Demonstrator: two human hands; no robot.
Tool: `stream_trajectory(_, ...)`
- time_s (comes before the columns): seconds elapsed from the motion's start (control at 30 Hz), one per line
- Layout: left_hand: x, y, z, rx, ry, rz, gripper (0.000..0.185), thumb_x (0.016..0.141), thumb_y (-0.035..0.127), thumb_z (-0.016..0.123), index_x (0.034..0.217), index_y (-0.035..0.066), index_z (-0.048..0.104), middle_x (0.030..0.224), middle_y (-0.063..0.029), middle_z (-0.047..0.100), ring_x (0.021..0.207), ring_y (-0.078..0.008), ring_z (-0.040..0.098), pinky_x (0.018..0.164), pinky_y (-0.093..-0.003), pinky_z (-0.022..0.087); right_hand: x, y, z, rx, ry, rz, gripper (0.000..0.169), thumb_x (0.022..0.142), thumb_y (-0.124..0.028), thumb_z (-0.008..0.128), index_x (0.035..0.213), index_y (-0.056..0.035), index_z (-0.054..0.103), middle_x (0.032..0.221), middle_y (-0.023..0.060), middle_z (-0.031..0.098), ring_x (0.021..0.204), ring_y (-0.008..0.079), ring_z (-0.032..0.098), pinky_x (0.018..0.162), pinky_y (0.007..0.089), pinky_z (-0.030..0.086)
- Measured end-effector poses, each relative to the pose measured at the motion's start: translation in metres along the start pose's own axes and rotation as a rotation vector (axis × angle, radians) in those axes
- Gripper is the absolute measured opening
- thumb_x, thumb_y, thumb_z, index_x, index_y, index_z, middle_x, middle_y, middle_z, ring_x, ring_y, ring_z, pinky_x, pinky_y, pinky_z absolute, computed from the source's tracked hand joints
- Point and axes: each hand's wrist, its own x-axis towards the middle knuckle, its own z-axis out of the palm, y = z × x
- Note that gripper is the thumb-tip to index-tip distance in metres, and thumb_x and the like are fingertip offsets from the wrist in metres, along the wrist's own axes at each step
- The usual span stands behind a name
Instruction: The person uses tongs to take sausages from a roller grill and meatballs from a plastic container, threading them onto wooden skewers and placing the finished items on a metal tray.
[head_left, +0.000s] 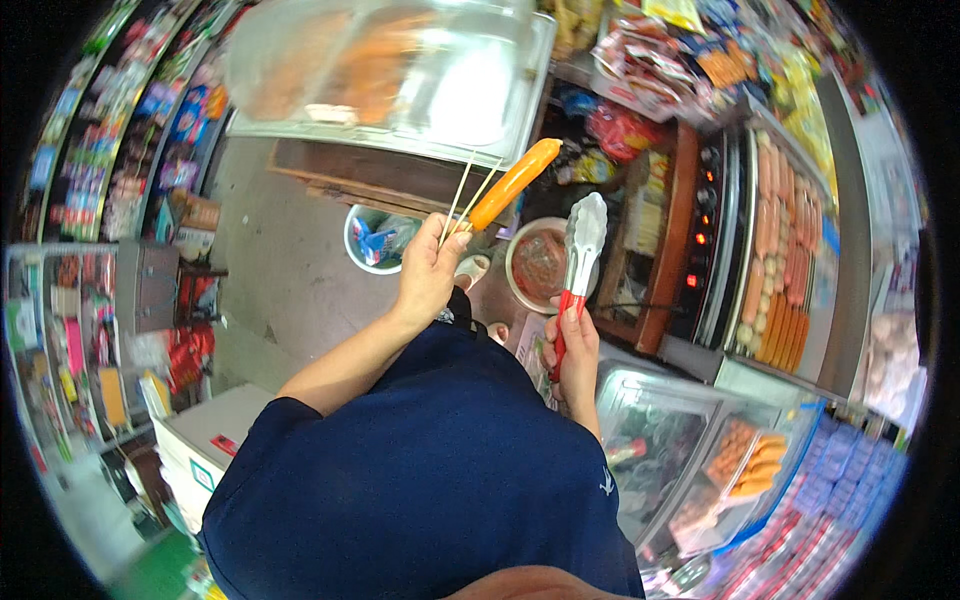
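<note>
My left hand (431, 274) grips several thin wooden skewers (459, 196) near their lower ends. An orange sausage (517, 184) sits on one of them and points up and to the right; at least two skewers beside it are bare. My right hand (576, 349) is closed around the red handle of metal tongs (585, 244). The tongs point upward with their scalloped tips close together, nothing between them. To the right, a roller grill (780, 247) holds rows of sausages and small balls. A lidded clear food case (382, 75) with blurred orange food lies beyond my left hand.
A white bucket (349, 240) and a round basin (516, 259) with reddish contents stand on the floor below. A glass-topped freezer (652, 427) is at the lower right. Stocked shelves (112, 172) line the left. A white box (217, 420) stands at the lower left.
</note>
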Motion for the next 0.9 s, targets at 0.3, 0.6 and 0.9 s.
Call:
stream_trajectory(0.3, -0.02, -0.015, -0.1, 0.276, 0.495, 0.277, 0.006, 0.09, 0.006, 0.055, 0.09, 0.0, 0.056, 0.079, -0.0078, 0.055, 0.074, -0.0159, 0.053, 0.069, -0.0282, 0.044, 0.072, -0.005, 0.085, -0.461, -0.322, -0.109, 0.032, 0.088, -0.026, 0.067, 0.105, -0.0026, 0.054, 0.077, -0.0028, 0.05, 0.058, 0.0042, 0.043, 0.051, 0.02, 0.036)
stream_trajectory(0.6, -0.017, -0.014, -0.125, 0.169, 0.67, 0.222, 0.009, 0.092, 0.008, 0.056, 0.089, 0.0, 0.056, 0.079, -0.005, 0.054, 0.075, -0.0103, 0.049, 0.071, -0.0238, 0.041, 0.095, -0.016, 0.192, -0.405, -0.477, -0.093, 0.037, 0.083, -0.009, 0.07, 0.11, -0.0042, 0.045, 0.079, -0.0004, 0.055, 0.051, 0.003, 0.044, 0.042, 0.0173, 0.034)
stream_trajectory(0.9, -0.001, -0.008, -0.105, 0.315, 0.648, 0.339, 0.006, 0.087, 0.004, 0.059, 0.087, 0.0, 0.054, 0.078, -0.0133, 0.051, 0.07, -0.0272, 0.051, 0.065, -0.0343, 0.043, 0.124, -0.007, 0.24, -0.5, -0.397, -0.617, 0.055, 0.072, -0.01, 0.08, 0.109, 0.0023, 0.041, 0.096, 0.0082, 0.051, 0.082, 0.0155, 0.052, 0.076, 0.0293, 0.045)
